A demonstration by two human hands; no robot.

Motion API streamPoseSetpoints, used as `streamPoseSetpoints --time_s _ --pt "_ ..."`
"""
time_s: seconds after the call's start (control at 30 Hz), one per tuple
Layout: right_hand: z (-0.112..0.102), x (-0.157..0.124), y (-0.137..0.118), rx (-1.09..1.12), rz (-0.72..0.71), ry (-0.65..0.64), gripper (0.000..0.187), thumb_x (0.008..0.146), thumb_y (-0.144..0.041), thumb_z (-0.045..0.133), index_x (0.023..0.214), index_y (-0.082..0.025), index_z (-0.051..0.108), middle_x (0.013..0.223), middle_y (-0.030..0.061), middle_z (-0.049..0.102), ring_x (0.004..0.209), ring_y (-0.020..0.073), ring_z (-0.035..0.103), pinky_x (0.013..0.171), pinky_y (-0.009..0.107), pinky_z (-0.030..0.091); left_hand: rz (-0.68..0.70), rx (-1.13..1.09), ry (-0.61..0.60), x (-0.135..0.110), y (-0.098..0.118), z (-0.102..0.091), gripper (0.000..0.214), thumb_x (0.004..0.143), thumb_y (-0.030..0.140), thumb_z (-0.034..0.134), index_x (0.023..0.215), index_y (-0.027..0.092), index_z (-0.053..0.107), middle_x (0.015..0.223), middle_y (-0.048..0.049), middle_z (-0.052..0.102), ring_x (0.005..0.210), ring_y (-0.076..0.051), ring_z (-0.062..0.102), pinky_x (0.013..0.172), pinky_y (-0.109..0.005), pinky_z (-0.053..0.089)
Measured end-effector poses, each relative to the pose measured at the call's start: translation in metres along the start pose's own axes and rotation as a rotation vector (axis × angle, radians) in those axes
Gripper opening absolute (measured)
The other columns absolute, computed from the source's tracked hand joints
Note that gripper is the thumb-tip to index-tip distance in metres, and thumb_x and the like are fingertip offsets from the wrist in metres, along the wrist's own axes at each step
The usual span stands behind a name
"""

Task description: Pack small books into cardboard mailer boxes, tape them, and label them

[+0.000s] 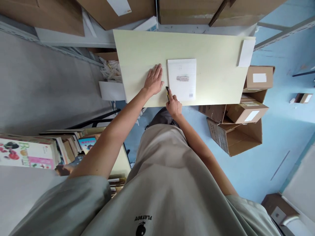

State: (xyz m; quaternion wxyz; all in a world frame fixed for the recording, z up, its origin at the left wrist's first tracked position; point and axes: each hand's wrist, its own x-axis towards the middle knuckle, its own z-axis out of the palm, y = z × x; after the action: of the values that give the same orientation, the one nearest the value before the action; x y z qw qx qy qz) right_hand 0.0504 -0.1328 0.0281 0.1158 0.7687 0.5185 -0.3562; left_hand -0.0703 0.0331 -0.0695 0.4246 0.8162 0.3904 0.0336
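A white book (pixel 183 68) with a small reddish-brown picture on its cover lies flat on the pale yellow tabletop (pixel 216 72). My right hand (pixel 174 105) grips a black and yellow box cutter (pixel 167 93) at the table's near edge. Its black tip is beside the book's lower left corner; whether it touches the book I cannot tell. Left of the book, my left hand (pixel 154 78) rests palm down on the tabletop with fingers stretched out, apart from the book.
A white booklet or block (pixel 246 53) sits at the table's right end. Cardboard boxes (pixel 258 78) stand on the floor to the right. Left of the table is a white bin (pixel 112 90) of paper scraps. Books (pixel 27 150) fill a rack at lower left.
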Motion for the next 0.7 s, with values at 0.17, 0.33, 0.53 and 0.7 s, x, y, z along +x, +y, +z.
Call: streamPoseSetpoints --time_s 0.17,0.33,0.53,0.7 --pt "0.007 -0.022 0.01 -0.021 -0.009 -0.06 0.089 0.114 -0.018 0.041 0.193 -0.033 0.002 0.158 0.0205 0.063 0.118 0.0333 0.08 0.104 0.048 0.067 -0.018 0.016 -0.014 0.004 -0.004 0.003 0.097 0.11 0.06 0.054 0.186 0.005 0.029 0.198 -0.024 0.017 0.187 -0.04 0.007 0.15 -0.063 -0.004" --pt "0.0 -0.041 0.016 -0.097 -0.049 -0.173 0.085 0.115 -0.015 0.042 0.193 -0.03 0.012 0.163 0.0226 0.061 0.123 0.0328 0.081 0.105 0.046 0.067 -0.041 -0.001 -0.005 0.001 0.002 0.001 0.097 0.11 0.061 0.054 0.186 0.006 0.03 0.198 -0.0225 0.019 0.187 -0.039 0.007 0.15 -0.061 -0.005" --pt "-0.032 -0.059 0.03 -0.137 -0.103 -0.248 0.082 0.113 -0.015 0.046 0.192 -0.027 0.025 0.159 0.0234 0.065 0.123 0.0349 0.081 0.105 0.048 0.066 -0.073 0.057 -0.023 -0.004 0.016 -0.005 0.095 0.11 0.053 0.054 0.188 0.008 0.025 0.199 -0.0221 0.015 0.187 -0.043 0.003 0.149 -0.069 -0.001" --pt "-0.09 -0.056 0.043 -0.012 -0.1 0.008 0.084 0.11 -0.019 0.046 0.191 -0.022 0.023 0.154 0.0214 0.071 0.114 0.035 0.083 0.099 0.048 0.067 -0.171 0.207 -0.032 -0.004 0.034 -0.008 0.093 0.108 0.032 0.055 0.189 0.009 0.017 0.199 -0.0221 0.009 0.184 -0.049 0.014 0.145 -0.078 0.016"
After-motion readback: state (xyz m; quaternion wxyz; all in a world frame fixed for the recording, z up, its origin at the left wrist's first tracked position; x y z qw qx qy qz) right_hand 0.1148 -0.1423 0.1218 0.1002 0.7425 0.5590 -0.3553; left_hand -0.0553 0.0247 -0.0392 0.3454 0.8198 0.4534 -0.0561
